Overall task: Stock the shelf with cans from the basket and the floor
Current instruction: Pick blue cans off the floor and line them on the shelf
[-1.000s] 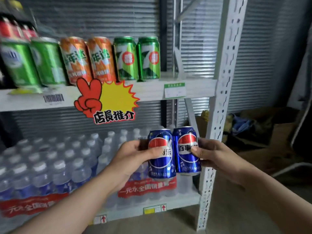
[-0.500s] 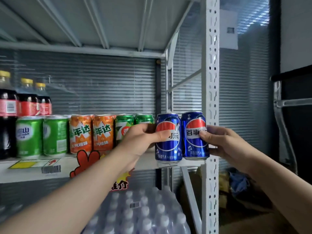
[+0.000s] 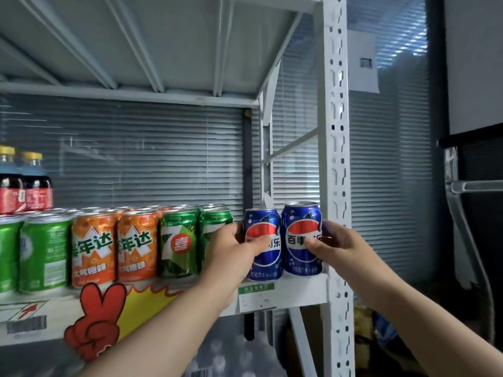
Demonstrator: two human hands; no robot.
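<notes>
Blue cans [image 3: 299,216] on shelf [image 3: 299,291]: left hand [image 3: 234,250], right hand [image 3: 340,246] each grip one

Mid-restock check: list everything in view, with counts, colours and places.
blue cans: two, blue, side by side, right end of the row.
green 7-logo cans: two in front, green, left of the blue cans.
orange cans: two in front, orange, further left.
plain green cans: two in front, green, far left.
cola bottles: two, dark with yellow caps, behind far left.
shelf: one, white, under the cans.
promo sticker: one, red and yellow, shelf front.
left hand: grips the left blue can.
right hand: grips the right blue can.
</notes>
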